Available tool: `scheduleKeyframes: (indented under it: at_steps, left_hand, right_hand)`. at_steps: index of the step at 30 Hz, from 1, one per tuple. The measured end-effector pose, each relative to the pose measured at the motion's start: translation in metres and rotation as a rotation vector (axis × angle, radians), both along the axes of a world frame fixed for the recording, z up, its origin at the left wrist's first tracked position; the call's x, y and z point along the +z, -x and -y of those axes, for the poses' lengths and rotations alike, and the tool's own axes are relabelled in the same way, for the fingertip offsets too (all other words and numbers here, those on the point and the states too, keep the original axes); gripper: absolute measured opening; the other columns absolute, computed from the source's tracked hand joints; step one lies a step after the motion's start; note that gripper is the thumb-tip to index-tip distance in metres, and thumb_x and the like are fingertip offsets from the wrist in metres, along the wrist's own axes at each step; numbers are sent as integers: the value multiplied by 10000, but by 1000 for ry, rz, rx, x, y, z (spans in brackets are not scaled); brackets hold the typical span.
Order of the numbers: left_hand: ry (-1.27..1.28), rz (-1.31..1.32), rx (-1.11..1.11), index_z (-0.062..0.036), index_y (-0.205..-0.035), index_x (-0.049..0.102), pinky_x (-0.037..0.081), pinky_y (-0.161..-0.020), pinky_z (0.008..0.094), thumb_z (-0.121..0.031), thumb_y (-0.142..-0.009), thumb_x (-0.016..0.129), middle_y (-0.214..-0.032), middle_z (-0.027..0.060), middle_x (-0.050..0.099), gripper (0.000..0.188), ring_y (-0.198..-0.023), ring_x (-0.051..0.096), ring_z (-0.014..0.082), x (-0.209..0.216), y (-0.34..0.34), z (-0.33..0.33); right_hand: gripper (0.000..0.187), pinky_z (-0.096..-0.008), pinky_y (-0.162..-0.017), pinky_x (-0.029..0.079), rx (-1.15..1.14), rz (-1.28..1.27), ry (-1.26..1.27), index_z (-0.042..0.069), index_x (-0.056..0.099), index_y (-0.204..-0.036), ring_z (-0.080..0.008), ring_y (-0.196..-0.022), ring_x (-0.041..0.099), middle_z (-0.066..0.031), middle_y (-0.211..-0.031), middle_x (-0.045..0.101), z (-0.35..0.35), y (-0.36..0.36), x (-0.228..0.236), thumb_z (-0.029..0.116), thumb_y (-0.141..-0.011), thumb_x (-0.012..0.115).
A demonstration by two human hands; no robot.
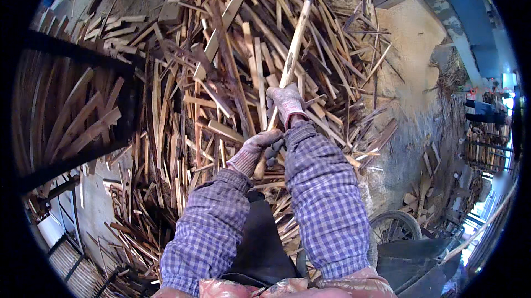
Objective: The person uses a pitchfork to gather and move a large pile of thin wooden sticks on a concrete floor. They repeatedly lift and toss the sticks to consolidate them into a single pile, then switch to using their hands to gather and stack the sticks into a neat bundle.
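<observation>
We seem to be in a rough woodworking yard or workshop: a heap of wood strips sprawls across the floor, what looks like sawdust lies alongside, and a dark frame holds more slats.

The single view looks steeply down from the person's head, upright and unmirrored, slightly forward so the top edge shows what lies ahead. The forearms come in from the lower edge, large and close to the lens. The left hand and right hand sit near the middle, and the pole runs away from the camera toward the top. The wood pile lies farther off, below them. The fisheye takes in a wide round field, bending the frame near the left rim.
</observation>
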State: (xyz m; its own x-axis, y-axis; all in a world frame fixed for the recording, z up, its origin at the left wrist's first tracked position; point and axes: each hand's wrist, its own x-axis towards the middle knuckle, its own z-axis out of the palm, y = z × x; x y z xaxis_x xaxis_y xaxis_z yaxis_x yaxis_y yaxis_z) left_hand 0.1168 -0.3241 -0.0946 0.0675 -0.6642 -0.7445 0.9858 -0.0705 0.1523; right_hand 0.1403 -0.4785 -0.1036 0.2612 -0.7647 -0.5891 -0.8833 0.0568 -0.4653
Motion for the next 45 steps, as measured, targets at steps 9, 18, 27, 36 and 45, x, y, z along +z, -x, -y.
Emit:
scheduleKeyframes:
  at_steps: [9,18,27,36,45]
  left_hand:
    - [96,66,-169,-81,-903,585,356,-393,200,-255,-838,601,-620,-54,509,187,-433,419,58,69,34,-108]
    - [-103,163,-254,-24,-998,555,410,-448,190,-199,-783,650,-686,-13,572,293,-507,496,62,173,47,-252]
    - [-94,-67,-233,-66,-887,524,388,-409,243,-216,-780,644,-580,-1,480,220,-451,456,105,174,44,-178]
    - [-58,108,-291,-42,-1038,576,406,-427,228,-274,-867,578,-704,-32,559,288,-492,472,72,75,70,-82]
    - [18,-171,-173,1,-1068,570,433,-400,229,-298,-878,559,-614,-45,552,354,-428,479,72,110,78,-216]
  right_hand:
    - [168,-335,-382,466,-286,349,-340,17,555,-759,-221,-413,543,-94,-556,539,-107,54,49,138,-687,646]
    - [132,-314,-424,445,-323,618,-527,65,551,-660,-184,-403,509,-36,-518,514,-262,83,139,186,-703,582]
    - [334,-297,-540,475,-323,492,-483,32,535,-996,-149,-625,559,-45,-739,586,-199,84,97,180,-733,680]
    - [305,-338,-416,456,-287,170,-298,-27,558,-843,-189,-452,533,-102,-633,580,-43,47,65,199,-694,698]
    - [140,-293,-355,427,-248,504,-326,17,557,-605,-186,-364,500,-64,-475,511,-150,76,22,101,-681,639]
